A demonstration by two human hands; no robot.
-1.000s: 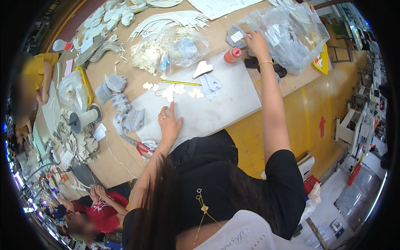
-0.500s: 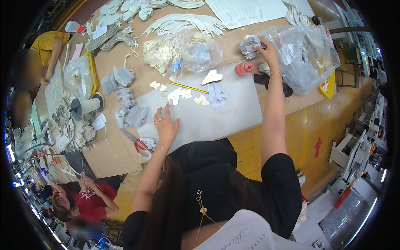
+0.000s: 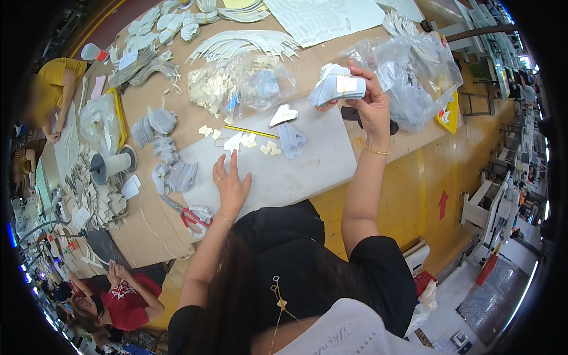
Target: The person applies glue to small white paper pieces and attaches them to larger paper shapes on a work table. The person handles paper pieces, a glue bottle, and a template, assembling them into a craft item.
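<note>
My right hand [image 3: 371, 105] grips a stack of light-blue cut pieces [image 3: 335, 86], raised above the right side of the table. A small pale slip lies on the stack's face. My left hand [image 3: 232, 186] rests with fingers spread at the near edge of a grey-white board [image 3: 307, 168]. Just beyond its fingertips lie several small cream cut pieces [image 3: 236, 141]. A yellow pencil [image 3: 251, 131] lies across the board's far edge. To its right are a white cut piece [image 3: 284, 115] and flat light-blue pieces [image 3: 291, 141].
Red-handled scissors [image 3: 188, 216] and bundled grey pieces [image 3: 180, 176] lie left of the board. A thread spool [image 3: 115, 166] stands further left. Plastic bags [image 3: 414, 83] sit at right, beside a yellow tray [image 3: 448, 116]. Co-workers [image 3: 133, 296] are at the left.
My right hand has lifted the light-blue stack from the table's far right and brought it nearer and leftward. The left hand stays spread in place; the whole view has shifted slightly.
</note>
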